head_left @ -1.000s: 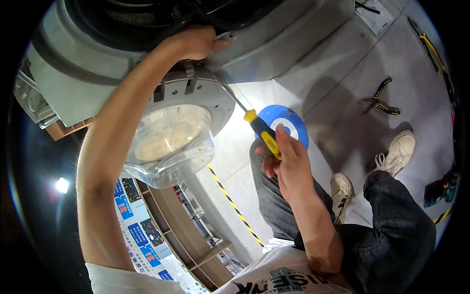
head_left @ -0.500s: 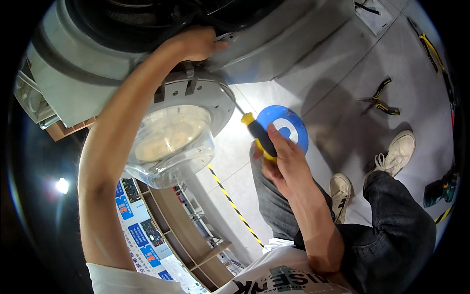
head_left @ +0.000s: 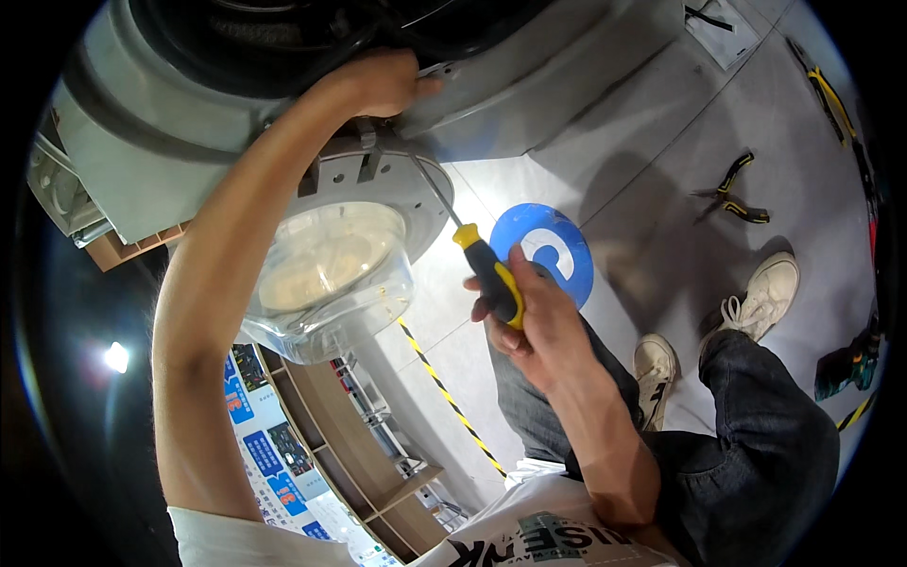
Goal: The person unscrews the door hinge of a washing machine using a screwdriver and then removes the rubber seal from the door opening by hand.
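My right hand (head_left: 539,317) holds a screwdriver (head_left: 489,274) by its black and yellow handle, some of the fingers loosely raised off it. The thin shaft slants up and left toward the door hinge (head_left: 367,142) of a grey front-loading washing machine (head_left: 567,66); I cannot tell whether its tip touches anything. Below the hinge hangs the opened round door (head_left: 416,194) with its clear glass bowl (head_left: 331,274). My left hand (head_left: 383,83) is closed at the lower rim of the drum opening, beside the black rubber door seal (head_left: 236,80). What its fingers grip is hidden.
On the tiled floor to the right lie pliers (head_left: 732,194), a yellow-black hand tool (head_left: 829,94) and a dark green power tool (head_left: 850,364). A round blue floor sticker (head_left: 567,231) is near my right hand. Wooden shelving (head_left: 340,425) stands at lower left, past striped tape (head_left: 449,402).
My right hand has shifted slightly left with the screwdriver, and its fingers have loosened on the handle. The shaft now stands at a slightly different slant. My left hand stays almost where it was.
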Demonstrator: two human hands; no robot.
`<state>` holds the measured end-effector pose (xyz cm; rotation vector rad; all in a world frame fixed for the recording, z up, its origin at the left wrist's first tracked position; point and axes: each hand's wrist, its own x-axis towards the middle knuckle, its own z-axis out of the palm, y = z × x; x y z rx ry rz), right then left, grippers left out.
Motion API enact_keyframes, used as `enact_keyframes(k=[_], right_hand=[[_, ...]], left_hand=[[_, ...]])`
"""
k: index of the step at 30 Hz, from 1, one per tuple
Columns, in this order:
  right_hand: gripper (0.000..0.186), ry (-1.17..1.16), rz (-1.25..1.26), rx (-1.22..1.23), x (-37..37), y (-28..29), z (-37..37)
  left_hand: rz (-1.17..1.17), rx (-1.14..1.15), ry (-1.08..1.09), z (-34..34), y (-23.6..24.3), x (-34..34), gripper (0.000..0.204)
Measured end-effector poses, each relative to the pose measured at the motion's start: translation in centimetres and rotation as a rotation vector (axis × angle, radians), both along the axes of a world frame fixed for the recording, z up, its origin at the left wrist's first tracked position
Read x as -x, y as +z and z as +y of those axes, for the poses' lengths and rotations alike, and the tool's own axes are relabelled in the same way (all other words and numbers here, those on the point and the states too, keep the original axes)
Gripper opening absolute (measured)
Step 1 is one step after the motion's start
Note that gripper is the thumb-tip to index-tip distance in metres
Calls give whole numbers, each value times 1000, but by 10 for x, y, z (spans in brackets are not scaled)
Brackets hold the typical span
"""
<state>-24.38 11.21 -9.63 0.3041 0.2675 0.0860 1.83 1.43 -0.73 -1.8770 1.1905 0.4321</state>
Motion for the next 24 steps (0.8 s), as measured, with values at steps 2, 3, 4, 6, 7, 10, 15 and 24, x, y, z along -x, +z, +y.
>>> enact_keyframes(k=[2,3,4,6,7,10,15,24], right_hand=[[26,-69,161,55,-3,6,6],[24,-100,237,81,-4,9,6],[22,-125,256,117,-1,14,0],[23,-187,272,206,-1,12,2],[24,-220,280,250,0,10,5],[19,-163,335,274,-1,6,7],[21,-296,24,-66,8,-9,6],[30,-213,315,306,5,-1,5]], left_hand=[[-15,-43,14,-5,1,3,54],[-26,-65,25,-7,3,6,54],[-26,-71,23,-7,3,6,55],[-27,-83,17,-8,3,6,55],[-21,-73,12,-9,4,7,55],[-1,-57,18,-7,3,7,56],[13,-51,29,-5,2,1,57],[-1,-50,-3,-6,2,4,57]])
